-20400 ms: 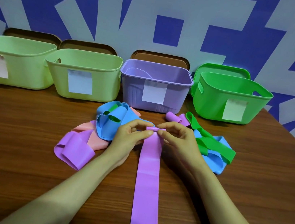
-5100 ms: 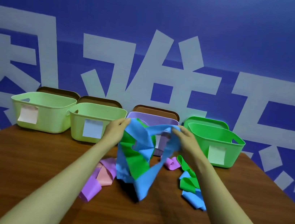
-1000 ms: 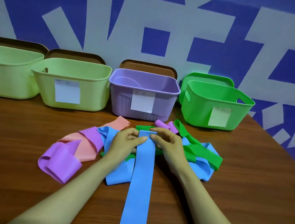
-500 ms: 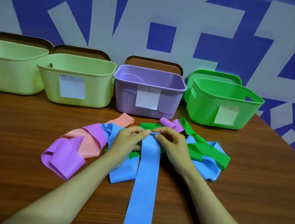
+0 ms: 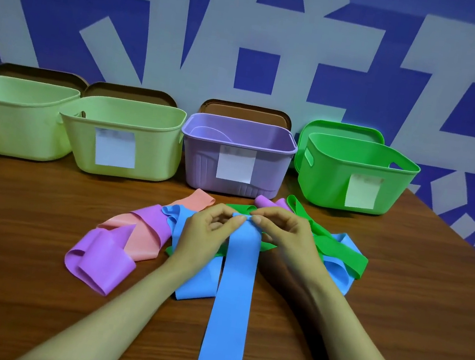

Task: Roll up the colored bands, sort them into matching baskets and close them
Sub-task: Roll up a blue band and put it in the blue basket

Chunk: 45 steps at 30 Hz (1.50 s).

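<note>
Matches half a second ago almost exactly: both hands pinching the far end of the long blue band [image 5: 231, 301]. Differs from a second ago in that end, then flat, now turned over into a first narrow fold. Places the left hand [image 5: 207, 233] at 9 o'clock of the fold and the right hand [image 5: 286, 235] at 3 o'clock, each with thumb and curled fingers pinching the band's edge. Shows the band smooth, matte and rubbery, lying flat along the wood-grain table [image 5: 17, 286] toward 6 o'clock and out of view.

Around the hands, loose bands in a heap: a purple band [image 5: 99, 264] in soft loops and a salmon band [image 5: 139, 236] at 8 o'clock, a green band [image 5: 339, 252] over crumpled blue at 3 o'clock, a small purple roll [image 5: 266, 202] at 12 o'clock.

Along the far edge, four open plastic baskets with rounded corners, each bearing a paper label: a pale green basket [image 5: 19, 118] at 10 o'clock, a second pale green basket [image 5: 156, 144] at 11, a lilac basket [image 5: 199, 159] at 12, a bright green basket [image 5: 331, 177] at 1. Behind them, brown lids [image 5: 246, 111] and a green lid [image 5: 344, 129].
</note>
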Motion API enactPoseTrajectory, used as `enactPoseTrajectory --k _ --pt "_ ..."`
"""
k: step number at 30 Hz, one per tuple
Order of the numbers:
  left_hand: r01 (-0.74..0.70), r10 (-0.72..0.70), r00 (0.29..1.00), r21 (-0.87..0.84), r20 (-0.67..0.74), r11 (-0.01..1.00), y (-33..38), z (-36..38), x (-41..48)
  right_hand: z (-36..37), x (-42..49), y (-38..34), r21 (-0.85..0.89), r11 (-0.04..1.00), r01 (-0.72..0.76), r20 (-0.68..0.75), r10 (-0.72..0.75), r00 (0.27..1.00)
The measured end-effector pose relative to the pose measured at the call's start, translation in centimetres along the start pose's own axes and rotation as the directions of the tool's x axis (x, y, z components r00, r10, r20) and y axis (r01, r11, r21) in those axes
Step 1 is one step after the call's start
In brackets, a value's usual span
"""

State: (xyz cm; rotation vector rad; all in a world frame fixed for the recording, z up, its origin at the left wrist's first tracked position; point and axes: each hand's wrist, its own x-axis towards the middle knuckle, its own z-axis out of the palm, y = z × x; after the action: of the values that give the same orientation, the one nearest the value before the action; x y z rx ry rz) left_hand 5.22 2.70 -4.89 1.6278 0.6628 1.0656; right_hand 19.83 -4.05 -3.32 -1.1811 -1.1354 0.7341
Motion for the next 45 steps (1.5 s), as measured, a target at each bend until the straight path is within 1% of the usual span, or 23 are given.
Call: enactPoseTrajectory --k 2,7,9,12,16,18,20,23,25,28,30,39,45 --pt "0.03 -0.03 1.0 -0.051 0.006 0.998 0.11 -0.06 0.03 0.17 -0.14 -0.27 0.014 1.0 0.018 -0.017 -0.017 1.0" --pt "0.148 -0.14 0.989 -0.222 0.052 0.964 0.2 -0.04 -0.15 0.29 -0.27 -0.34 -0.018 0.998 0.059 -0.065 -0.06 0.996" --pt "0.166 -0.156 0.986 -0.275 0.057 0.947 0.31 0.05 -0.25 0.4 -0.31 -0.32 -0.036 0.996 0.077 -0.077 -0.08 0.994" --pt "0.16 -0.164 0.986 -0.308 0.014 0.938 0.42 0.14 -0.29 0.59 -0.5 -0.33 -0.059 0.994 0.09 -0.055 -0.093 0.994" --pt "0.131 -0.14 0.99 -0.266 -0.015 0.955 0.33 -0.06 -0.22 0.5 -0.54 -0.24 -0.043 0.998 0.051 -0.008 -0.052 0.999" --pt "0.11 -0.116 0.993 -0.236 -0.013 0.965 0.32 -0.08 -0.28 0.45 -0.48 -0.26 -0.004 1.0 -0.031 -0.019 0.031 0.999" --pt "0.098 -0.101 0.995 -0.22 -0.004 0.971 0.39 -0.04 -0.43 0.48 -0.51 -0.3 0.015 0.996 -0.083 0.015 0.082 0.996" --pt "0.101 -0.103 0.995 -0.203 0.004 0.974 0.45 -0.06 -0.53 0.5 -0.63 -0.24 -0.067 0.997 -0.037 0.033 0.04 0.999" --pt "0.14 -0.138 0.99 -0.239 0.023 0.961 0.4 -0.01 -0.48 0.47 -0.69 -0.18 -0.042 0.999 -0.021 0.003 0.021 1.0" --pt "0.268 -0.254 0.964 -0.279 0.083 0.922 0.36 0.14 -0.44 0.35 -0.56 -0.06 0.027 0.999 -0.025 -0.036 0.026 0.999" --pt "0.297 -0.282 0.955 -0.269 0.096 0.916 0.38 0.15 -0.49 0.26 -0.48 -0.01 0.027 0.999 -0.032 -0.034 0.033 0.999" --pt "0.245 -0.243 0.969 -0.219 0.037 0.945 0.27 -0.14 -0.27 0.24 -0.56 0.16 0.032 0.998 -0.054 -0.047 0.055 0.997" --pt "0.225 -0.226 0.974 -0.223 0.02 0.949 0.24 0.18 -0.27 0.2 -0.4 0.16 -0.048 0.999 -0.015 -0.052 0.013 0.999"
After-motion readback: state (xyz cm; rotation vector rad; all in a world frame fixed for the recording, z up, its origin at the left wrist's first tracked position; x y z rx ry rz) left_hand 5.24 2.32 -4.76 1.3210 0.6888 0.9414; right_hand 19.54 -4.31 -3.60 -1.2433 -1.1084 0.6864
